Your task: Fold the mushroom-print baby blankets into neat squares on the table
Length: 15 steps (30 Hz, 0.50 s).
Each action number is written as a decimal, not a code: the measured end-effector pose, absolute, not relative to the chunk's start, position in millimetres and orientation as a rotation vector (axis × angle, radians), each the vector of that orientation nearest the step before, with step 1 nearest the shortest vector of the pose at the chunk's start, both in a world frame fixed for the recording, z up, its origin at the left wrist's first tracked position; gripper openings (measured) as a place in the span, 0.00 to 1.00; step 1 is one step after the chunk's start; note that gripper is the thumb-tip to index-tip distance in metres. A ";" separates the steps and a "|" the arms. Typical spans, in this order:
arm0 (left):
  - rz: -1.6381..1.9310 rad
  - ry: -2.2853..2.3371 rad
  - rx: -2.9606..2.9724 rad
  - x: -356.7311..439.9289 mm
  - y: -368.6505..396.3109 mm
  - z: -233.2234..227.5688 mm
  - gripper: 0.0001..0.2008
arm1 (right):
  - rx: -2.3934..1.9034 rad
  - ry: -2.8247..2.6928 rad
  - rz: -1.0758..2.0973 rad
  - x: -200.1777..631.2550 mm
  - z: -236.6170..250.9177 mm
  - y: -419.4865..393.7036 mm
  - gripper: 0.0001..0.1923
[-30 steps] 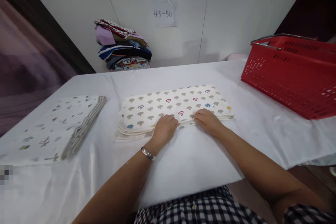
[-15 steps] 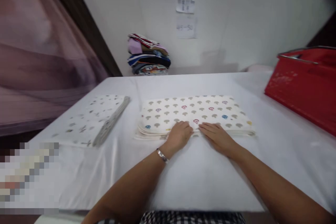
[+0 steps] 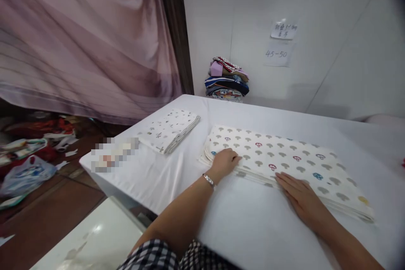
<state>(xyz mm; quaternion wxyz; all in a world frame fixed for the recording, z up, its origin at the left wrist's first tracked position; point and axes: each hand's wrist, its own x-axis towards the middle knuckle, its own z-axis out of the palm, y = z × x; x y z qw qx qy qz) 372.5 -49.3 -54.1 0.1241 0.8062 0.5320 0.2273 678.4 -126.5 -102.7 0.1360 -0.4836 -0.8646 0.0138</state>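
A folded white cloth with a mushroom print (image 3: 278, 158) lies on the white table (image 3: 259, 228) in front of me. My left hand (image 3: 225, 161) rests on its near left edge, fingers curled over the layered border; a silver bracelet sits on that wrist. My right hand (image 3: 299, 196) lies flat, palm down, at the cloth's near edge further right, fingertips touching the fabric. Neither hand lifts anything.
A second folded cloth with small star and fish prints (image 3: 169, 128) lies at the table's left. A stack of coloured folded fabrics (image 3: 227, 79) stands against the back wall under paper notes (image 3: 278, 44). A pink curtain (image 3: 79, 42) hangs left; clutter lies on the floor (image 3: 28, 164).
The view has swung left, so the red basket is out of sight and the floor shows. My hands have spread apart along the cloth's near edge.
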 end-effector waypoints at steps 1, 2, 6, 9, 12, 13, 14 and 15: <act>0.699 1.618 2.327 362.8 -48.1 -53.1 0.16 | -1.407 -2.501 0.048 678.5 -103.1 -126.6 0.24; 0.743 1.693 2.311 353.2 -47.0 -52.6 0.15 | -1.413 -2.496 0.057 678.3 -103.2 -126.5 0.24; 0.865 2.034 2.187 322.0 -40.4 -57.8 0.11 | -1.425 -2.456 0.121 674.3 -100.4 -125.3 0.24; 0.773 2.108 2.100 311.8 -34.9 -66.9 0.18 | -1.446 -2.389 0.219 667.1 -93.9 -127.4 0.23; 0.726 2.086 2.162 309.5 -31.4 -72.8 0.18 | -1.479 -2.274 0.379 659.2 -84.1 -131.2 0.22; 0.743 2.094 2.175 309.1 -29.7 -73.4 0.18 | -1.486 -2.212 0.425 657.2 -80.2 -131.3 0.22; 0.736 2.089 2.188 308.6 -27.5 -73.5 0.18 | -1.493 -2.148 0.459 655.5 -75.8 -130.2 0.22; 0.732 2.083 2.201 308.1 -25.0 -73.0 0.19 | -1.482 -2.099 0.471 654.1 -70.8 -128.2 0.22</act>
